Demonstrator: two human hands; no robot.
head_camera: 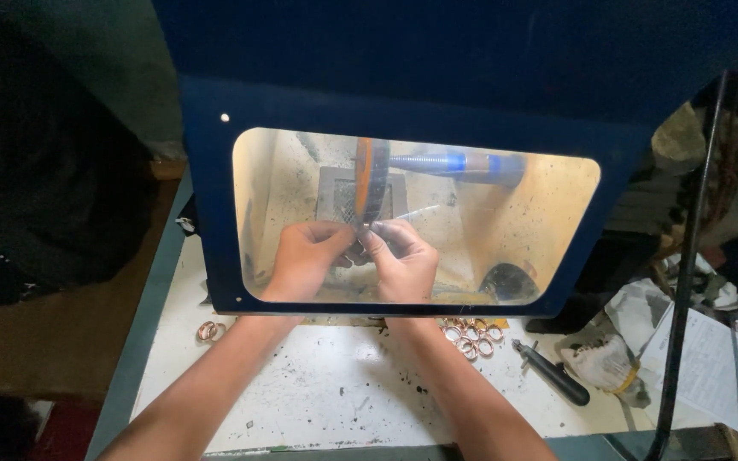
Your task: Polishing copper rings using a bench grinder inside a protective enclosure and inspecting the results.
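Behind the clear window of a dark blue guard hood [215, 213], a thin wheel [370, 183] with an orange side sits edge-on on a blue-sleeved spindle [454, 163]. My left hand [301, 259] and my right hand [403, 260] meet just under the wheel's lower rim, fingers pinched together on a small piece I cannot make out. Both forearms reach in from below the hood over the white bench top [335, 393].
A cluster of copper-coloured rings [471, 335] lies by my right wrist; two more rings [208, 330] lie at the left. A black-handled tool [553, 376], a crumpled rag [604, 358] and paper sheets [698, 363] sit to the right. A black upright rod [689, 273] stands near them.
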